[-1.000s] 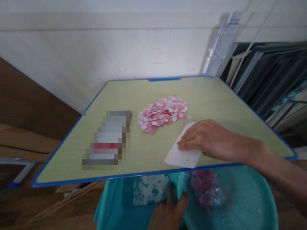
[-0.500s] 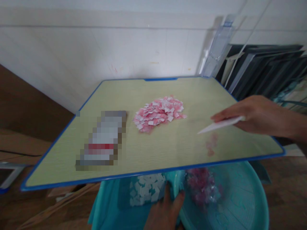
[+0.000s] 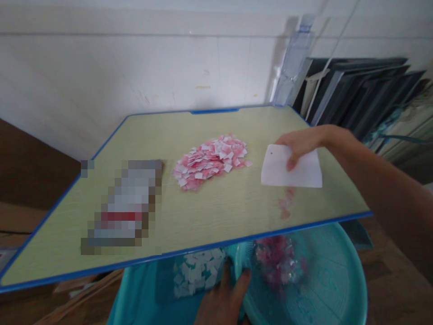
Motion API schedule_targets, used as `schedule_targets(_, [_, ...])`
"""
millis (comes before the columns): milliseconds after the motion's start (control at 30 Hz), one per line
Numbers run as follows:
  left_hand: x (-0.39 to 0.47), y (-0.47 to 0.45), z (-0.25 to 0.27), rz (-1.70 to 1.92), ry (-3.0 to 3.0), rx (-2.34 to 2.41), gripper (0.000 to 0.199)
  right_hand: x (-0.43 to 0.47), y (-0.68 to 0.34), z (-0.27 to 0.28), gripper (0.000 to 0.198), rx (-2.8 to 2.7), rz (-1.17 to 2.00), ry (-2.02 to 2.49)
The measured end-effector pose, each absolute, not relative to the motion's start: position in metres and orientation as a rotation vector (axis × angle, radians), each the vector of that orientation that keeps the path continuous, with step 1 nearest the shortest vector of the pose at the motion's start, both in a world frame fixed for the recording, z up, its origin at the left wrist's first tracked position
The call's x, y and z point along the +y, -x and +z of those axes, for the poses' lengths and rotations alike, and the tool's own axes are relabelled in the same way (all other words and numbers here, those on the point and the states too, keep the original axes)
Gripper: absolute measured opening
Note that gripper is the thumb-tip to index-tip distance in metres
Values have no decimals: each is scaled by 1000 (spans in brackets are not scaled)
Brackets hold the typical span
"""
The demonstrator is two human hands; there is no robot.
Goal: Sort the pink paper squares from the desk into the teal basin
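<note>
My right hand (image 3: 299, 144) is closed on a white plastic scraper (image 3: 274, 169), a flat sheet with rounded corners and a small hole. It is above the right side of the pale yellow board (image 3: 203, 216), just beyond a small smear of pink bits (image 3: 287, 203). A heap of pink and white square flakes (image 3: 211, 160) lies mid-board. Below the board's near edge, my left hand (image 3: 223, 293) grips the rim of the round teal basin (image 3: 338, 271), thumb and forefinger on either side. Beside it, white square pieces (image 3: 198, 271) lie in a teal tub (image 3: 135, 289).
A pixelated flat object (image 3: 123, 198) lies on the board's left. A clear plastic bottle (image 3: 292, 63) stands at the far right corner against the wall. Dark panels (image 3: 358, 90) lean behind it. Clear wrapping with dark pink contents (image 3: 279, 262) sits in the basin.
My right hand has turned the scraper from nearly edge-on to facing me and moved it left. The camera view has shifted slightly right. My left hand stays at the basin rim.
</note>
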State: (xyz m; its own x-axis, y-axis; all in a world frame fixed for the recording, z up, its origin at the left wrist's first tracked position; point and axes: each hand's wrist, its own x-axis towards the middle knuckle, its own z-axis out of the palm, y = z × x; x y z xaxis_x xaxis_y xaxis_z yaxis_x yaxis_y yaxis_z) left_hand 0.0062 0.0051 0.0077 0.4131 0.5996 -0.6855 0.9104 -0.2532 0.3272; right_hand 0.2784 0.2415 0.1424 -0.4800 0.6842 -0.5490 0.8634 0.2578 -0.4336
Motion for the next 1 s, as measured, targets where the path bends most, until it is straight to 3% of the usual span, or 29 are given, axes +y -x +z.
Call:
schedule_targets(100, [4,-6,8,-536,-1963,1294,78,229,-259,142,37,2237,-1187,-1268])
schedule_targets(500, [0,-5,6,-497,-2017,1286,71,194,-241,147,34,2505,-1033,-1200])
schedule_targets(800, [0,-5,3,-511,-2026,1295,71,172,-236,144,39,2414,-1176,-1189])
schedule_targets(1000, [0,-5,7,-521,-2021,1286,72,164,-242,145,39,2603,-915,-1189])
